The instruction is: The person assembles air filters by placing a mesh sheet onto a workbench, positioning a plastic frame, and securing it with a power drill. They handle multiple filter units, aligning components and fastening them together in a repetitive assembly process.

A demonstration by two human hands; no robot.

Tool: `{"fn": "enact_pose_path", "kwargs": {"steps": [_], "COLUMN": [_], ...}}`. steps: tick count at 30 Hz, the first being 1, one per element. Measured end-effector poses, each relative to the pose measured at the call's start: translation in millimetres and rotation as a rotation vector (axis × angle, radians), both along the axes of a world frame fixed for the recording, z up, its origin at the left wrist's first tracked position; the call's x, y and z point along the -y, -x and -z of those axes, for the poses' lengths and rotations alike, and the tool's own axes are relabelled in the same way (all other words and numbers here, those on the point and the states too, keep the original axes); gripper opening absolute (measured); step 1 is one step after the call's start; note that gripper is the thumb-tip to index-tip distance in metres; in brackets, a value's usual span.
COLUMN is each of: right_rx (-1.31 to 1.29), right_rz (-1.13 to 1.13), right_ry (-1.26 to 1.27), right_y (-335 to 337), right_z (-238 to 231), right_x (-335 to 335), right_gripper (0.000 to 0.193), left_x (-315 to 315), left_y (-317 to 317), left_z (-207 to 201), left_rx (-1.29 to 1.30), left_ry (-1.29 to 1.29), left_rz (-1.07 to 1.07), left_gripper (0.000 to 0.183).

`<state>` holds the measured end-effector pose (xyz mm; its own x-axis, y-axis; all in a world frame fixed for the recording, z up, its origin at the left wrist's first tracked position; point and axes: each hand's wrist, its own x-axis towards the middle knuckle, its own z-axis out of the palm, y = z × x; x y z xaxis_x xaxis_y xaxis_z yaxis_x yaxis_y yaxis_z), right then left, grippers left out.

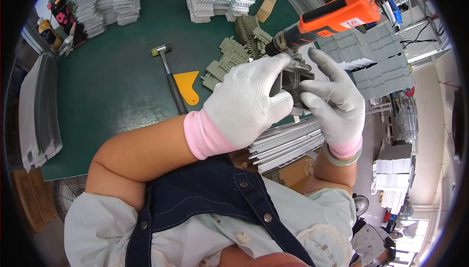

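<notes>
A small grey part with open hollows (292, 84) is held up in front of me, over the table's right side. My left hand (249, 98), in a white glove with a pink cuff, grips its left side with thumb and fingers. From the right, my gloved right hand (337, 93) has fingertips against the part, its index finger raised. An orange and black power screwdriver (327, 18) hangs tilted just above, its nose close to the part's top. The glove and screwdriver hide where the bit ends. Beside my left hand lie several interlocking grey-green plastic pieces (227, 62).
On the green table (112, 86) are a small hammer (171, 79) and a yellow scraper (187, 86). Stacked silvery strips (217, 1) and a wooden block (268, 4) stand farther back. Grey panels (383, 62) are piled at right, white strips (288, 142) below the hands. Another person (373, 245) is at lower right.
</notes>
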<state>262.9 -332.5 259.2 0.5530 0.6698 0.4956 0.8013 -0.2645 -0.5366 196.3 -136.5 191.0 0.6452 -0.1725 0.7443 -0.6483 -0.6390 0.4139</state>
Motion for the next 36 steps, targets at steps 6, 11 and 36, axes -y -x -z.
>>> {"fn": "enact_pose_path", "kwargs": {"steps": [6, 11, 36], "right_rx": [0.337, 0.356, -0.493], "right_rz": [-0.072, -0.155, -0.070], "right_ry": [0.190, 0.246, -0.481], "right_y": [-0.9, -0.5, -64.4], "right_z": [-10.8, -21.1, 38.2], "right_x": [-2.9, 6.4, -76.6], "right_gripper": [0.028, 0.030, 0.027], "left_x": [1.5, 1.0, -10.4], "left_y": [-1.2, 0.7, 22.8], "left_z": [1.7, -1.7, -0.7], "left_rx": [0.015, 0.045, -0.090], "left_ry": [0.002, -0.027, 0.007], "left_rz": [0.005, 0.034, -0.115], "left_gripper": [0.030, 0.030, 0.022]}}
